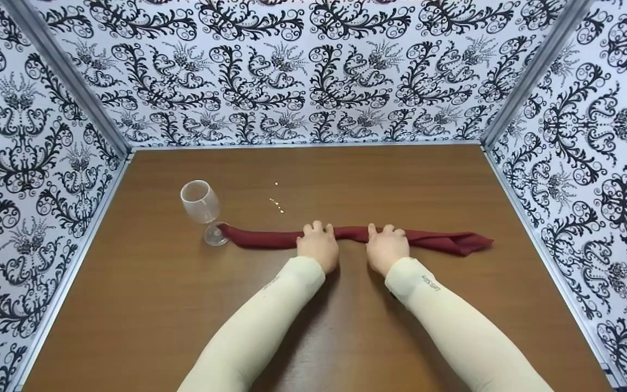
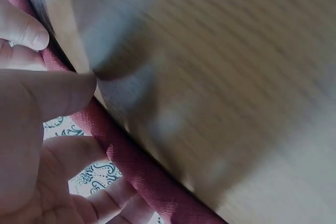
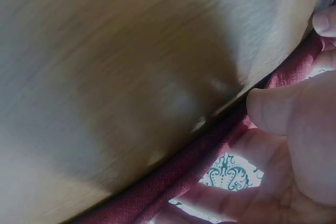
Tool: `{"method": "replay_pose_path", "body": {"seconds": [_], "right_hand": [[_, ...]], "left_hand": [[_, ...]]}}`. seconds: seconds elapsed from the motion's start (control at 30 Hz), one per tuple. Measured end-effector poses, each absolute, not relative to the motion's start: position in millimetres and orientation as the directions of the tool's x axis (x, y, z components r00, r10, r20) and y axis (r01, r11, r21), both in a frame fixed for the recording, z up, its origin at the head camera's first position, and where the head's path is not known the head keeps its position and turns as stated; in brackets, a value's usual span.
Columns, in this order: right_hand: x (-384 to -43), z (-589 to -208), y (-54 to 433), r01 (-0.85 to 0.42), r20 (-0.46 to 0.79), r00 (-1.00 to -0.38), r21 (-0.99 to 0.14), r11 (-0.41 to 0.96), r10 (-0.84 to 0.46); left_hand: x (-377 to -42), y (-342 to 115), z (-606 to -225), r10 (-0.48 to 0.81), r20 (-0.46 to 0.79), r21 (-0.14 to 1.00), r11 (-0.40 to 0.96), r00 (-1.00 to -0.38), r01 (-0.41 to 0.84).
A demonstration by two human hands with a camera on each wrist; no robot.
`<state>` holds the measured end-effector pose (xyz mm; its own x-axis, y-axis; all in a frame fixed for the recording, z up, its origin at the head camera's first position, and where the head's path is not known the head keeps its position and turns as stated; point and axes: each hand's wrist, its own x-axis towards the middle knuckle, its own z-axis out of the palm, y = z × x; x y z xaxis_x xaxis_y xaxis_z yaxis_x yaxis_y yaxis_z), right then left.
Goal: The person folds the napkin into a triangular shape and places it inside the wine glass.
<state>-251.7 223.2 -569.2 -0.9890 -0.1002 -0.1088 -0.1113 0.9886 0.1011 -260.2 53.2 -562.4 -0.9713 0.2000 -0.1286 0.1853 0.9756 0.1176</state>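
Observation:
A dark red cloth napkin (image 1: pixel 267 239), rolled into a long narrow strip, lies crosswise on the wooden table. Near its middle, my left hand (image 1: pixel 319 247) holds the roll, fingers over the far side. The left wrist view has the thumb (image 2: pixel 63 93) at the roll's near edge. A short way to the right, my right hand (image 1: pixel 387 249) grips the same cloth, its thumb (image 3: pixel 278 108) along the near edge in the right wrist view. The right end of the napkin is looser and fans out. Its left tip meets the foot of a clear stemmed glass (image 1: pixel 202 204).
The glass stands upright at the left of the brown table (image 1: pixel 346 337). Small pale specks (image 1: pixel 282 211) show on the tabletop beyond the cloth. Black-and-white patterned walls (image 1: pixel 313 76) enclose the back and both sides, with metal rails at the corners.

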Motion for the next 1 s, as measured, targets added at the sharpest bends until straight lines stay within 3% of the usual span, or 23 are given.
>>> {"method": "replay_pose_path", "body": {"seconds": [0.47,1.0], "right_hand": [[-250,-570,224,-0.128,-0.104,-0.988,0.125,0.984,-0.116],[-251,-571,224,-0.107,-0.106,-0.989,0.077,0.991,-0.099]], "left_hand": [[-265,45,-569,0.24,-0.167,0.129,0.967,-0.956,0.22],[-269,37,-569,0.281,-0.148,0.158,0.953,-0.948,0.258]]}}
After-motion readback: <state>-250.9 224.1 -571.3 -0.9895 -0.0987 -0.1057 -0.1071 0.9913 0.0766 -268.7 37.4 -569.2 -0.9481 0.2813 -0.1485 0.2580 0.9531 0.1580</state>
